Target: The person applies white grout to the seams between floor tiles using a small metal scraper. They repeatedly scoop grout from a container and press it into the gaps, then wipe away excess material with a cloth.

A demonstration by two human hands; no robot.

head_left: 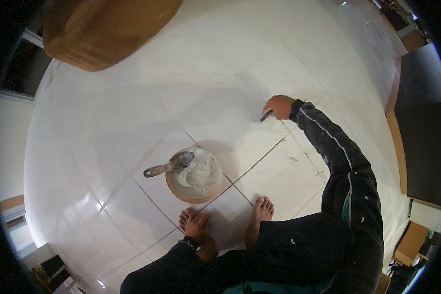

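Note:
At the far right of centre, my right hand [279, 106] is closed on a small tool with a dark edge, perhaps a scraper [266, 115], held against the pale tiled floor [250, 161]. My palm hides most of that tool. Down near my knees, my left hand [197, 228] lies loosely over my left foot, with no tool showing in it. In front of my feet stands a round orange-rimmed bucket [193, 198] holding white paste [202, 171]. A putty knife [158, 170] leans in it, its blade in the paste and its worn handle over the left rim.
Dark joint lines run between the tiles, with white smears over some. A brown upholstered seat [110, 34] stands at the upper left. Dark panels with wooden edging [421, 132] line the right side, a cardboard box [410, 243] below them. My bare right foot [261, 215] is beside the bucket.

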